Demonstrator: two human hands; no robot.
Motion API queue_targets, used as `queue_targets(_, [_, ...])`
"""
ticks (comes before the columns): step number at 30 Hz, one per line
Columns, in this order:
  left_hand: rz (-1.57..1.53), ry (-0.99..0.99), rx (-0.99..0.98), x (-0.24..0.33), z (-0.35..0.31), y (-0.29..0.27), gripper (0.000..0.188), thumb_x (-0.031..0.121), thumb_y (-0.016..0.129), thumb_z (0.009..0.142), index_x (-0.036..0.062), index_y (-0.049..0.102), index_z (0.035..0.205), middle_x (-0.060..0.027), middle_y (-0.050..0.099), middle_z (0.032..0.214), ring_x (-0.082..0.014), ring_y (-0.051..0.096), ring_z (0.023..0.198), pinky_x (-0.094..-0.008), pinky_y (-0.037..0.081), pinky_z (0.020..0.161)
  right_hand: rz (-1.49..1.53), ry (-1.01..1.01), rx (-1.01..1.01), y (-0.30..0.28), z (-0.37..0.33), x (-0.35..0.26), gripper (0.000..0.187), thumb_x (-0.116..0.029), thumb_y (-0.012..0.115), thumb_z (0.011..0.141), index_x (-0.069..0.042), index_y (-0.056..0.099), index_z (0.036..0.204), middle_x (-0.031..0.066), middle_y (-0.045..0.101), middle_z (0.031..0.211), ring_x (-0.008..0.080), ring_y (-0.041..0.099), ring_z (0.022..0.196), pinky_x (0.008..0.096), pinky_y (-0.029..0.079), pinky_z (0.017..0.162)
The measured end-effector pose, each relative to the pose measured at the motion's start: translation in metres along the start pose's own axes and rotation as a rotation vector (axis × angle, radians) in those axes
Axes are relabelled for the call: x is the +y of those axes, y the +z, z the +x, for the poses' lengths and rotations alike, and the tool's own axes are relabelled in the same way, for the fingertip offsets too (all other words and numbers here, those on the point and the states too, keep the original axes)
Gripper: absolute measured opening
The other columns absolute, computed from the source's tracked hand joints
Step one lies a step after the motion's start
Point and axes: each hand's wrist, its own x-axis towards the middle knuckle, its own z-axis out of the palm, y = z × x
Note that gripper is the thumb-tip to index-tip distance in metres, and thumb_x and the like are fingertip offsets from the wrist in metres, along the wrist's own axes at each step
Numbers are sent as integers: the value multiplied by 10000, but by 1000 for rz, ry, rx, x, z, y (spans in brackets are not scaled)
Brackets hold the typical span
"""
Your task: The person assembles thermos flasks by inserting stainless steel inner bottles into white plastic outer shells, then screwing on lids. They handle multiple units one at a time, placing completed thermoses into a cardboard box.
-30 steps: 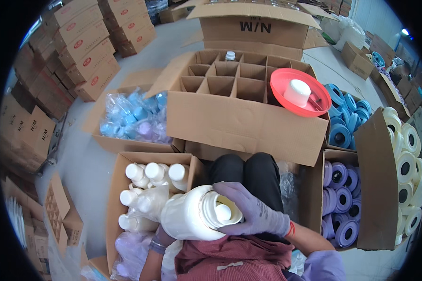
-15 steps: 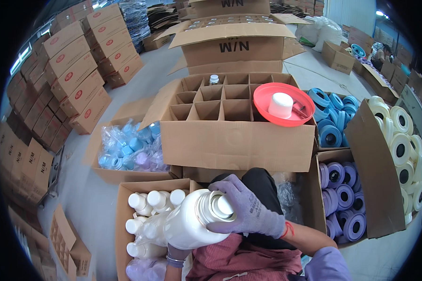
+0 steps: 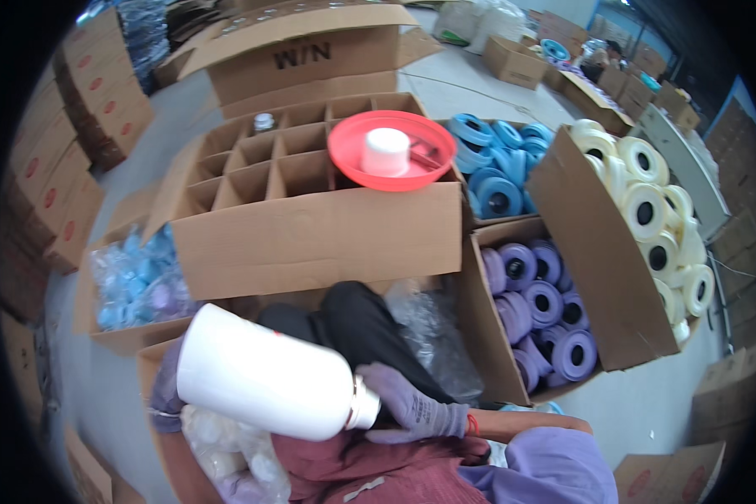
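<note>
A large white flask with a shiny metal neck lies sideways across my lap. My left hand, in a purple-grey glove, grips its base end at the left; most of those fingers are hidden behind the flask. At the other end, my right hand, gloved alike, is closed around the neck and its white stopper. Under the flask, plastic-wrapped white pieces show at the lower left. Ahead, a red dish holding a white cup-shaped piece rests on a divided carton.
One silver-capped bottle stands in the divided carton. To the right are cartons of blue rings, purple rings and cream rings. Wrapped blue parts fill a carton at left. Clear plastic lies beside my knee.
The flask has swung from mouth toward me to lying sideways, its mouth pointing right. My right hand has moved down with the neck. The whole view has turned to the right.
</note>
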Motion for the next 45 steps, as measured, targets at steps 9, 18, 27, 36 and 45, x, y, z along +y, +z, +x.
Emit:
queue_targets(9, [375, 449, -90, 70, 71, 73, 341, 336, 716, 804, 148, 657, 1083, -126, 640, 858, -336, 657, 741, -428, 537, 683, -1452, 18, 258, -302, 8, 5, 327, -83, 690, 751, -24, 647, 1069, 198, 593, 1067, 384, 562, 1025, 493, 447, 903])
queue_targets(18, [329, 464, -73, 69, 80, 82, 450, 271, 776, 741, 143, 641, 1151, -104, 623, 897, -303, 651, 814, -392, 528, 714, -1426, 1034, 1207, -541, -144, 16, 742, -449, 763, 769, 5, 531, 1308, 224, 622, 1133, 331, 593, 1060, 431, 465, 923])
queue_targets(27, [198, 597, 531, 84, 75, 84, 510, 256, 765, 745, 70, 608, 1193, -163, 622, 1126, -380, 587, 1031, -451, 481, 906, -380, 282, 1517, -416, -38, -44, 343, -372, 713, 908, -119, 538, 755, -25, 455, 566, 89, 466, 501, 255, 409, 505])
queue_targets(36, [461, 916, 889, 146, 80, 61, 647, 209, 708, 799, 98, 508, 1405, -115, 482, 1429, -410, 437, 1343, -531, 406, 1075, 648, 686, 165, -137, 138, -41, 489, -368, 695, 897, 6, 577, 1189, 74, 650, 888, 163, 645, 775, 297, 520, 719])
queue_targets(45, [-768, 401, 842, 86, 47, 95, 752, 119, 711, 732, -70, 441, 1408, -103, 643, 1126, -164, 620, 958, -278, 515, 827, -18, 239, 136, -40, 193, -22, 439, -78, 648, 853, -43, 519, 1271, 295, 559, 1184, 410, 639, 1052, 444, 541, 881])
